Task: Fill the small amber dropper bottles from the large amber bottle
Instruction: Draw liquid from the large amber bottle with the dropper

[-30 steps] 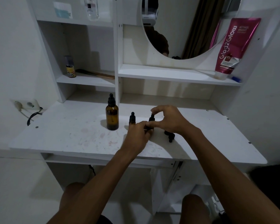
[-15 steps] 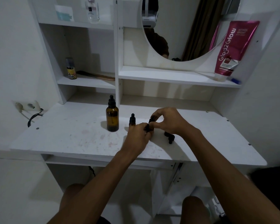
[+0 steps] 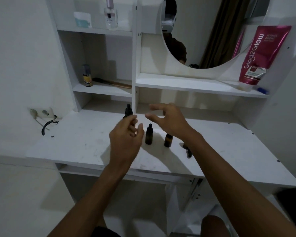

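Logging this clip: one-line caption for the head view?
Both hands hover empty over two small bottles, reaching toward the large bottle on the white desk.

Small dropper bottle (image 3: 148,136): glossy amber glass. Desk (image 3: 79,142): matt white laminate, scuffed.

Both hands hovered empty over the white desk (image 3: 79,144): left hand (image 3: 126,140) before the large amber bottle (image 3: 128,111), right hand (image 3: 167,119) above two small bottles (image 3: 149,135).
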